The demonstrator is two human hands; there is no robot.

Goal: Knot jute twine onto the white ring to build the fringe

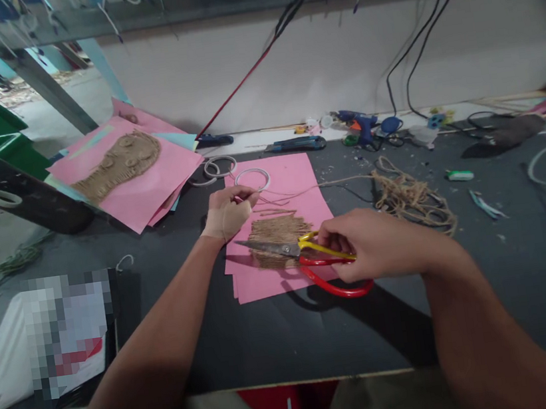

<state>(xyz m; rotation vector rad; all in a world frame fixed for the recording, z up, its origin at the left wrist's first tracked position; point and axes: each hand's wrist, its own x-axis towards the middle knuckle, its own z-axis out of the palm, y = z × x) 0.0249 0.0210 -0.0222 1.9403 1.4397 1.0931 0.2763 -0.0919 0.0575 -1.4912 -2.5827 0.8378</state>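
My right hand (363, 243) grips scissors (304, 251) with red and yellow handles, the blades pointing left over a block of brown twine rows (279, 227). That block lies on stacked pink sheets (294, 175). At the block's upper left, my left hand (231, 213) is closed, its fingertips pinching a thin twine strand. The strand runs right to a loose tangle of twine (405, 190). Short cut twine pieces (279, 212) lie just above the block. A pale ring (251, 171) rests beyond my left fingers; more rings overlap beside it.
Pink sheets with a twine-covered shape (121, 159) lie at the left, near a black cylinder (13, 181). A utility knife (295, 144) and a blue glue gun (363, 124) lie along the back. Cables (255, 66) hang across the rear panel. The table's front edge (376, 373) is near me.
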